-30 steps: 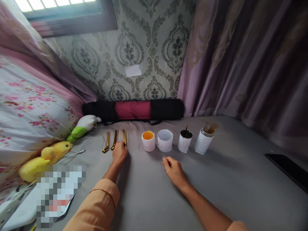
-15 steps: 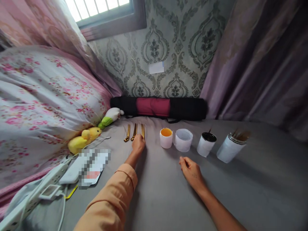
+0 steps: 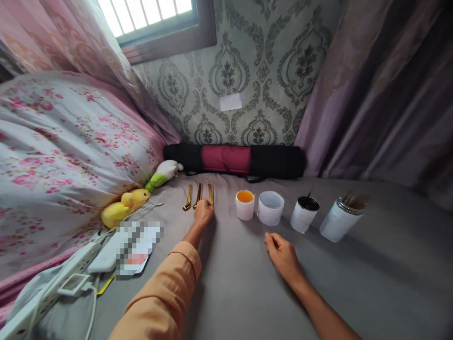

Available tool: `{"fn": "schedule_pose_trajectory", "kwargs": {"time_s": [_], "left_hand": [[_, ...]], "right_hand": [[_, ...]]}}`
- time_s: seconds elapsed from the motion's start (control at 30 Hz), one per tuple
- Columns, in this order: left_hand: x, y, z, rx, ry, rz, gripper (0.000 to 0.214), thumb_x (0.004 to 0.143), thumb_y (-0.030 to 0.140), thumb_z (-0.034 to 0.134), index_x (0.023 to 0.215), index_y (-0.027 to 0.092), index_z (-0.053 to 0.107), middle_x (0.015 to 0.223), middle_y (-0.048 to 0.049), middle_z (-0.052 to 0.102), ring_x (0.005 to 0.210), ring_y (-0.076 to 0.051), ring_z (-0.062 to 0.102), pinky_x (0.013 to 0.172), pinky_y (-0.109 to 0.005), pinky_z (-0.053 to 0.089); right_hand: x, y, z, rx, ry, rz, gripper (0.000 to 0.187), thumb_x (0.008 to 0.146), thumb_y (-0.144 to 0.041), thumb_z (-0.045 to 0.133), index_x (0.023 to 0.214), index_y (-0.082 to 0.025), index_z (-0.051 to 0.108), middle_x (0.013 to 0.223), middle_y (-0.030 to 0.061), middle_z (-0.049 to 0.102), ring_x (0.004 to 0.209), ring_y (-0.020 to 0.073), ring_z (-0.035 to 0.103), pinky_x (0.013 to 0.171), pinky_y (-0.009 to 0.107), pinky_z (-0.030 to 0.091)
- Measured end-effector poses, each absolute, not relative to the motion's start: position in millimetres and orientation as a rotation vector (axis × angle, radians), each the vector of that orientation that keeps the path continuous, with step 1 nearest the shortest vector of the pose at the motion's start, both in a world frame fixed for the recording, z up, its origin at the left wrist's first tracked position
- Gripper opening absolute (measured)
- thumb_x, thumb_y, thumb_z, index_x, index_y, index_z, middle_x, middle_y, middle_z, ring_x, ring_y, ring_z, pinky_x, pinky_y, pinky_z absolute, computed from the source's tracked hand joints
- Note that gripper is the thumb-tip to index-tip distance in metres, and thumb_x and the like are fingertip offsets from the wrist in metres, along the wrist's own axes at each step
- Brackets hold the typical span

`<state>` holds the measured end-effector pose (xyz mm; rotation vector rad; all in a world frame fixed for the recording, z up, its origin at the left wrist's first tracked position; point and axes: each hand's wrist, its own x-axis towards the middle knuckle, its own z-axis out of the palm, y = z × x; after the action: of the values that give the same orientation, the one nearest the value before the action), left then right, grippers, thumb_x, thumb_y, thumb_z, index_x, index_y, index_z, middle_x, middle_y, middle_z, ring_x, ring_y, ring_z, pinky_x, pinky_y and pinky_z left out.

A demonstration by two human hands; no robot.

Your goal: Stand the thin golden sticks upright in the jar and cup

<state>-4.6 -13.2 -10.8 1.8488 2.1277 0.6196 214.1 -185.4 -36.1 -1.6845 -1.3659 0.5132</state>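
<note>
Several gold-coloured utensils point(image 3: 198, 195) lie side by side on the grey sheet point(image 3: 247, 283). My left hand point(image 3: 203, 212) rests at their near ends, fingers curled down over the rightmost ones. My right hand point(image 3: 281, 253) lies on the sheet with its fingers loosely curled, holding nothing, just in front of a row of white cups. In that row stand an orange-filled cup point(image 3: 245, 204), a pale cup point(image 3: 271, 207), a dark-filled cup point(image 3: 304, 214) and a jar of sticks point(image 3: 341, 218).
A black and red roll point(image 3: 233, 160) lies along the patterned wall. Left are a floral quilt point(image 3: 63, 156), a yellow plush toy point(image 3: 122, 208), a green and white plush toy point(image 3: 164, 172), a power strip point(image 3: 46, 293) with cables and a flat white item point(image 3: 106, 255). Purple curtains hang right.
The view swung left a second ago and has since held almost still. Both hands stay where they were, left on the utensils, right on the sheet.
</note>
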Motion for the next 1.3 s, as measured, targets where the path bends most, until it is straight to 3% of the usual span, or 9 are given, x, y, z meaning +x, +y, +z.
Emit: {"fn": "schedule_pose_trajectory", "kwargs": {"time_s": [0.27, 0.5, 0.63, 0.77, 0.97, 1.3], "left_hand": [[-1, -10, -6, 1.768, 2.102, 0.706, 0.02, 0.067, 0.019, 0.051, 0.078, 0.014, 0.067, 0.101, -0.017, 0.059, 0.09, -0.025, 0.057, 0.071, -0.029, 0.04], [1, -1, -4, 1.624, 1.964, 0.852, 0.013, 0.062, 0.018, 0.056, 0.069, 0.014, 0.066, 0.072, -0.012, 0.065, 0.082, -0.024, 0.06, 0.069, -0.028, 0.042], [5, 2, -9, 1.445, 1.828, 0.933, 0.008, 0.061, 0.018, 0.057, 0.066, 0.013, 0.062, 0.06, -0.0083, 0.062, 0.061, -0.02, 0.062, 0.056, -0.026, 0.044], [11, -1, -15, 1.253, 1.632, 1.015, 0.006, 0.066, 0.016, 0.056, 0.07, 0.012, 0.054, 0.064, -0.0074, 0.062, 0.05, -0.015, 0.06, 0.047, -0.023, 0.044], [17, -9, -18, 0.99, 1.38, 1.094, 0.005, 0.072, 0.011, 0.054, 0.072, 0.011, 0.048, 0.061, -0.0065, 0.06, 0.05, -0.012, 0.06, 0.049, -0.023, 0.048], [21, -47, -20, 0.743, 1.116, 1.106, 0.008, 0.078, 0.005, 0.047, 0.079, 0.008, 0.054, 0.064, -0.0061, 0.06, 0.052, -0.008, 0.057, 0.05, -0.018, 0.049]], "right_hand": [[215, -185, -37, -1.689, -1.358, 0.548, 0.038, 0.082, -0.046, 0.037, 0.064, -0.016, 0.053, 0.055, 0.0004, 0.054, 0.049, 0.01, 0.044, 0.049, 0.02, 0.031], [215, -184, -39, -1.693, -1.36, 0.523, 0.039, 0.082, -0.047, 0.036, 0.064, -0.016, 0.054, 0.053, 0.0005, 0.053, 0.048, 0.0103, 0.045, 0.048, 0.02, 0.032], [215, -183, -41, -1.697, -1.353, 0.526, 0.04, 0.081, -0.047, 0.036, 0.064, -0.016, 0.054, 0.052, 0.0007, 0.053, 0.047, 0.0104, 0.045, 0.047, 0.021, 0.031], [215, -184, -40, -1.7, -1.359, 0.522, 0.038, 0.082, -0.046, 0.036, 0.064, -0.017, 0.053, 0.054, 0.0006, 0.054, 0.049, 0.0103, 0.046, 0.048, 0.02, 0.032], [215, -184, -39, -1.685, -1.372, 0.524, 0.037, 0.083, -0.045, 0.036, 0.063, -0.017, 0.05, 0.053, -0.0009, 0.051, 0.049, 0.0097, 0.044, 0.049, 0.02, 0.031], [215, -182, -47, -1.678, -1.37, 0.435, 0.038, 0.082, -0.043, 0.036, 0.061, -0.017, 0.053, 0.05, -0.001, 0.048, 0.048, 0.0093, 0.039, 0.047, 0.019, 0.028]]}}
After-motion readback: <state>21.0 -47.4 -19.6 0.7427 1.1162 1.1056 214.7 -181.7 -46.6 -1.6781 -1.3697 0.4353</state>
